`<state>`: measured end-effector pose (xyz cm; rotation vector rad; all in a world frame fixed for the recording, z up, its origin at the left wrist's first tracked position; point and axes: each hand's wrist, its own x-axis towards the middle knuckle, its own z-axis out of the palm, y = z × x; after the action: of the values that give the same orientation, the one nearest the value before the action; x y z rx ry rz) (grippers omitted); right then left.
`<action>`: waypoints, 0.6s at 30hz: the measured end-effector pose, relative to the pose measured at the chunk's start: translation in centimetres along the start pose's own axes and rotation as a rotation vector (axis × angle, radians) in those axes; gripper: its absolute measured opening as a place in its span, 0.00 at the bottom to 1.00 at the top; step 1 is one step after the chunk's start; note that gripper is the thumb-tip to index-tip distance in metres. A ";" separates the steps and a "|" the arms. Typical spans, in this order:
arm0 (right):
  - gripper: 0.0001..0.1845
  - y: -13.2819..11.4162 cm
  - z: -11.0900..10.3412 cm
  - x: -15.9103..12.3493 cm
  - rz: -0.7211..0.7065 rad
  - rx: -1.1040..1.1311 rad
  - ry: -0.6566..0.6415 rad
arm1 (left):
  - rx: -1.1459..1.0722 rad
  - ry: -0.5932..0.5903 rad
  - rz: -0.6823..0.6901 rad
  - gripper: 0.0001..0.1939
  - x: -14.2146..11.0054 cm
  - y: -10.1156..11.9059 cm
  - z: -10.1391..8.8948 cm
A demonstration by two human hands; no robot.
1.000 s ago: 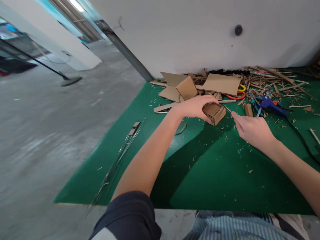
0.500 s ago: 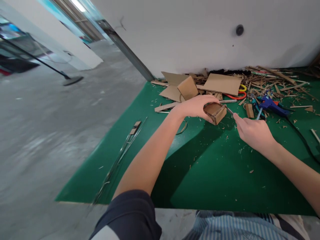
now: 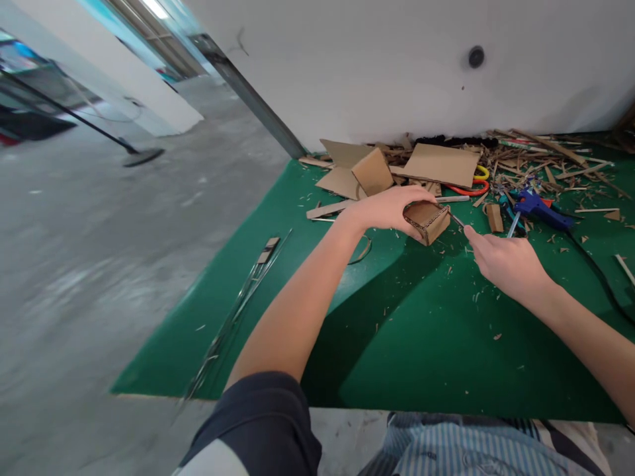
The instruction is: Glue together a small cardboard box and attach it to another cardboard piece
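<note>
My left hand point(image 3: 391, 206) is wrapped over a small open cardboard box point(image 3: 427, 221) and holds it on the green mat point(image 3: 397, 317). My right hand point(image 3: 503, 261) is closed on a thin knife point(image 3: 457, 221) whose tip touches the box's right edge. Both hands work near the back of the mat, just in front of the cardboard scraps.
Cardboard sheets point(image 3: 439, 164) and a folded piece point(image 3: 372, 170) lie by the white wall among offcuts. A blue glue gun point(image 3: 538, 206) with a black cord and orange-handled scissors point(image 3: 469, 188) lie at the right. Thin metal strips point(image 3: 243, 304) rest on the mat's left edge.
My right hand and the knife have shifted very slightly; the left hand and the box stay in place. The camera has tilted a little.
</note>
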<state>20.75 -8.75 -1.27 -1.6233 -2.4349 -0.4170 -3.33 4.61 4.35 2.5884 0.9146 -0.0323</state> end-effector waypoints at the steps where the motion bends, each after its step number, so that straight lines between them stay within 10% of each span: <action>1: 0.25 0.0 0.2 -0.1 -0.001 -0.004 0.027 | -0.003 0.001 0.004 0.41 0.0 -0.1 0.0; 18: 0.22 0.2 -1.7 -1.6 -0.130 -0.206 0.237 | -0.114 -0.014 0.119 0.36 0.7 1.9 0.4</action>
<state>21.57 -10.59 -0.16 -1.3966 -2.3872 -0.8554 -1.60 3.54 4.51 2.5287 0.7337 0.0339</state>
